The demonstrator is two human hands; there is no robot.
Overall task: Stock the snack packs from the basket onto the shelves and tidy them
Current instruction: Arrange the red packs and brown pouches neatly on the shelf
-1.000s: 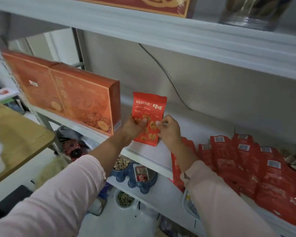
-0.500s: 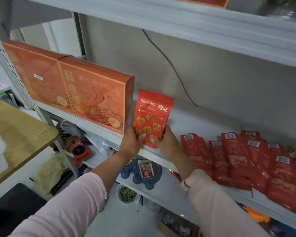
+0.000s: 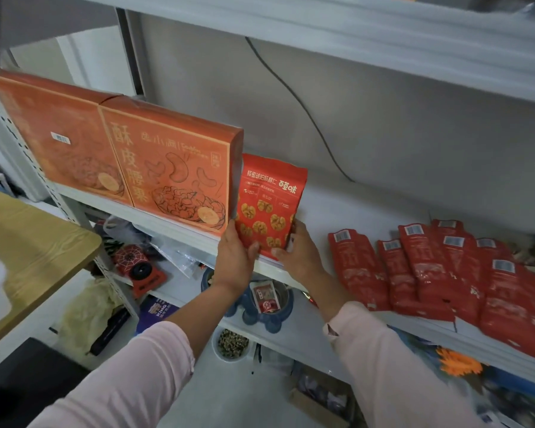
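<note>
You steadied a snack pack [image 3: 271,205] on the shelf [image 3: 337,211], left hand [image 3: 235,257] and right hand [image 3: 301,256] gripping its bottom corners, orange box [image 3: 173,168] just left; a gentle release looked due.

A red snack pack [image 3: 271,205] printed with walnut pictures stands upright at the front edge of the white shelf [image 3: 328,202], gripped at its lower corners by the left hand [image 3: 233,257] and the right hand [image 3: 300,254]. Farther right, more red packs [image 3: 430,273] lie flat and overlapping, barcode labels up.
</note>
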